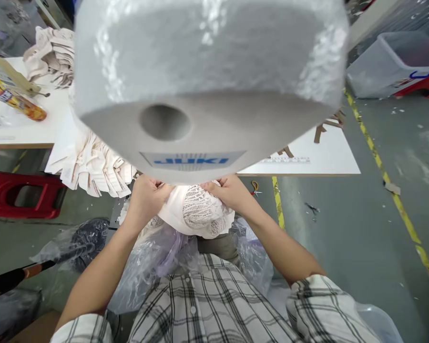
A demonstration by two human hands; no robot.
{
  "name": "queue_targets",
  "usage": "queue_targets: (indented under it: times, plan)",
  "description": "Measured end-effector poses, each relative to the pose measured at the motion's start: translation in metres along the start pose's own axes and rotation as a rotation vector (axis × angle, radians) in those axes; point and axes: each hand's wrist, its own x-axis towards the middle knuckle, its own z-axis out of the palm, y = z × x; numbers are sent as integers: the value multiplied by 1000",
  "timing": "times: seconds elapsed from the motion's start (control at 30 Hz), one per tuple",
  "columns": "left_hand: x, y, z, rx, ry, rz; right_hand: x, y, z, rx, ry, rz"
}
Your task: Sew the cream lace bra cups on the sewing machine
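Lace piece point(203, 214) is located at centre, below and on the near side of the machine head point(210, 71), above the lap; its far edge is hidden by the head. It is held from two sides. By the left hand point(146, 197), the left part is pinched, thumb and fingers nearly closed, tips partly covered by the head. By the right hand point(232, 193), the far right edge is gripped, thumb laid on top and fingers curled, little gap seen; how firmly cannot be told. The two-sided hold is judged to spread the upper edge and steady it, while the near part is left to hang in folds. Strips point(96, 166) are fanned in overlap at left, beside the left hand, presumably so that single ones can be lifted. A second heap point(57, 52) is set farther left, on the table point(62, 102), near a bottle point(17, 100). Plastic bags point(153, 262) are gathered near the lap, possibly for wrapping or catching pieces. Scissors point(255, 186) are seen just right of the right hand, beyond the table's near edge.
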Motion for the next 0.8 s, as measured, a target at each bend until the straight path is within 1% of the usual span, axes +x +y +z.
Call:
queue_targets:
  times: [0.07,0.1,0.13,0.23,0.3,0.33,0.43,0.57,0.7,0.8]
  plan:
    - [-1,3,-1,9,2,24,0,19,4,86,0,0]
    - [-1,5,-2,16,0,41,-1,31,6,142,-22,-14]
    - [-1,6,-4,25,-2,59,-3,42,9,191,-74,-34]
    - [0,7,-8,48,28,105,-11,70,16,248,-359,-58]
    - [0,6,-9,49,44,125,-18,81,18,237,-518,5]
    - [0,6,-9,49,46,133,-21,85,18,250,-554,48]
    - [-1,5,-9,42,48,139,-30,94,14,361,-552,165]
    - [-2,4,-9,24,56,128,-38,105,9,538,-463,272]
    - [-1,0,-8,21,45,131,-45,112,10,599,-384,298]
    - [0,-7,-9,42,25,131,-50,113,10,609,-334,298]
